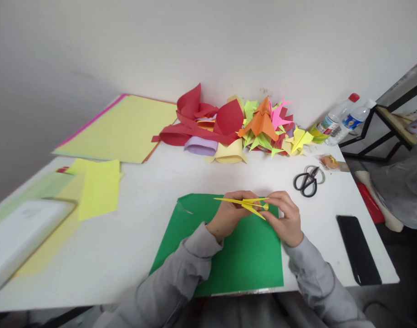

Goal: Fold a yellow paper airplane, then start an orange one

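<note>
Both my hands hold a small folded yellow paper piece [246,203] with thin pointed tips, just above a green paper sheet [242,259] on the white table [143,228]. My left hand [229,216] pinches its left part with fingers closed. My right hand [285,218] pinches the right end, fingers curled around it. Grey sleeves cover both forearms.
A heap of folded coloured paper shapes [242,127] lies at the back by the wall. Yellow sheets [121,130] and a smaller yellow sheet [99,187] lie left. Black scissors [307,181] and a dark phone [358,249] lie right. Two plastic bottles [341,118] rest at the far right.
</note>
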`<state>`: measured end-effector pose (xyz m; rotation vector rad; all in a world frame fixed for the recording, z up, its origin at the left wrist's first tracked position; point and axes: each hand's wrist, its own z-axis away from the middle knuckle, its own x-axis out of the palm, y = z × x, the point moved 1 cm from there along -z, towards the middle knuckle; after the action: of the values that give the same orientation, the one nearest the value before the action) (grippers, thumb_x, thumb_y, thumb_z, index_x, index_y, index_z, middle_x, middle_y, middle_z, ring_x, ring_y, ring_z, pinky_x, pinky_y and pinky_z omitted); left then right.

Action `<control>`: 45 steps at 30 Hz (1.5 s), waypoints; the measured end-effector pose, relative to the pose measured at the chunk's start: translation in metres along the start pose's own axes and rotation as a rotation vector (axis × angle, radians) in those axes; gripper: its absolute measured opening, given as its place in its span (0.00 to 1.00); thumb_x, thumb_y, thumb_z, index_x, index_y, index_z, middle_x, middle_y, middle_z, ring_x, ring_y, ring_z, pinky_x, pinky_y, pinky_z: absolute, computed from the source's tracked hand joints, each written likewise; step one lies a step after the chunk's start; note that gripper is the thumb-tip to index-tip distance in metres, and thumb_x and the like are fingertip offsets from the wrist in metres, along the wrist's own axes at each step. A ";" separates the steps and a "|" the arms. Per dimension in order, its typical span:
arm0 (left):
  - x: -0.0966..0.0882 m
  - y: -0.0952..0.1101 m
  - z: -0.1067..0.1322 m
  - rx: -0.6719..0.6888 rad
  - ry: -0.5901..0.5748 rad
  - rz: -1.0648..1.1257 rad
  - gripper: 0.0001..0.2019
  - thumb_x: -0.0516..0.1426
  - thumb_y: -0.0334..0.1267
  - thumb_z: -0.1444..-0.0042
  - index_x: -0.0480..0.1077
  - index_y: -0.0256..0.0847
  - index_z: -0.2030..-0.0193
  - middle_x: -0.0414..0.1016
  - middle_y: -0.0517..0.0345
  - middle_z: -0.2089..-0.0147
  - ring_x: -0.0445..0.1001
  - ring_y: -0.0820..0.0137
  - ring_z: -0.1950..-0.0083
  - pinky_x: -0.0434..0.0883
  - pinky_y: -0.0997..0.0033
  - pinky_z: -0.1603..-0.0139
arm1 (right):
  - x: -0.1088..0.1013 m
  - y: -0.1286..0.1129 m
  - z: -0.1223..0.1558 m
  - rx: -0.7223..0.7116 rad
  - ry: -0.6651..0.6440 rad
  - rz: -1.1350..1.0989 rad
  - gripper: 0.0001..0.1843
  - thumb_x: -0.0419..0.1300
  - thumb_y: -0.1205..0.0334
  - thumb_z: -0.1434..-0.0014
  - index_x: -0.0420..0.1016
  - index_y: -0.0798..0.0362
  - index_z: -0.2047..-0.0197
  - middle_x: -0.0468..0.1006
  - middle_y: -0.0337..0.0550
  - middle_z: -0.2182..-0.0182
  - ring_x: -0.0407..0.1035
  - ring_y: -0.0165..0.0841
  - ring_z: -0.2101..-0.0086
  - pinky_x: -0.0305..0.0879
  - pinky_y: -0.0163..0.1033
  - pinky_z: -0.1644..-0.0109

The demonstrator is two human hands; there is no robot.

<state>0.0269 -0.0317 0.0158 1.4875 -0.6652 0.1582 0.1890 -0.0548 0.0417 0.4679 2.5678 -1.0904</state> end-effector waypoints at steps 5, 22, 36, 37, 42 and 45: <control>0.002 0.003 0.000 -0.003 -0.001 -0.020 0.13 0.72 0.42 0.60 0.75 0.36 0.76 0.77 0.56 0.72 0.73 0.71 0.71 0.71 0.71 0.68 | 0.001 0.000 0.001 -0.006 -0.018 0.000 0.04 0.62 0.66 0.38 0.78 0.48 0.62 0.79 0.43 0.70 0.73 0.36 0.67 0.70 0.44 0.63; 0.001 0.007 0.000 0.132 -0.064 -0.226 0.10 0.70 0.37 0.56 0.78 0.37 0.67 0.75 0.55 0.66 0.72 0.70 0.64 0.70 0.71 0.63 | -0.002 -0.003 0.002 -0.066 -0.024 0.093 0.11 0.57 0.73 0.38 0.76 0.48 0.58 0.79 0.43 0.67 0.71 0.37 0.64 0.68 0.46 0.59; -0.004 0.013 0.000 0.183 -0.082 -0.318 0.08 0.69 0.41 0.53 0.81 0.40 0.67 0.77 0.53 0.67 0.74 0.69 0.67 0.71 0.72 0.67 | -0.005 0.002 0.006 -0.146 -0.106 0.196 0.13 0.54 0.71 0.38 0.76 0.47 0.57 0.79 0.43 0.66 0.71 0.38 0.62 0.65 0.48 0.58; -0.004 0.013 0.000 0.189 -0.084 -0.341 0.08 0.69 0.41 0.53 0.81 0.41 0.67 0.77 0.52 0.67 0.74 0.69 0.67 0.72 0.71 0.67 | -0.005 0.002 0.006 -0.157 -0.102 0.203 0.13 0.54 0.71 0.38 0.76 0.47 0.57 0.79 0.43 0.66 0.71 0.38 0.63 0.64 0.48 0.58; -0.005 0.015 -0.002 0.207 -0.090 -0.342 0.06 0.68 0.40 0.50 0.82 0.42 0.67 0.77 0.53 0.67 0.75 0.69 0.67 0.72 0.71 0.66 | -0.004 0.002 0.006 -0.163 -0.112 0.200 0.14 0.55 0.72 0.39 0.74 0.48 0.53 0.78 0.45 0.63 0.70 0.39 0.60 0.65 0.48 0.56; -0.006 0.015 -0.001 0.193 -0.094 -0.337 0.05 0.68 0.40 0.50 0.82 0.42 0.68 0.78 0.52 0.67 0.75 0.69 0.67 0.72 0.70 0.66 | -0.004 0.002 0.007 -0.184 -0.114 0.195 0.14 0.56 0.72 0.38 0.74 0.49 0.51 0.79 0.45 0.63 0.70 0.39 0.60 0.65 0.48 0.55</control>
<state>0.0146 -0.0269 0.0259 1.7790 -0.4737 -0.1102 0.1945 -0.0588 0.0374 0.5772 2.4349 -0.7833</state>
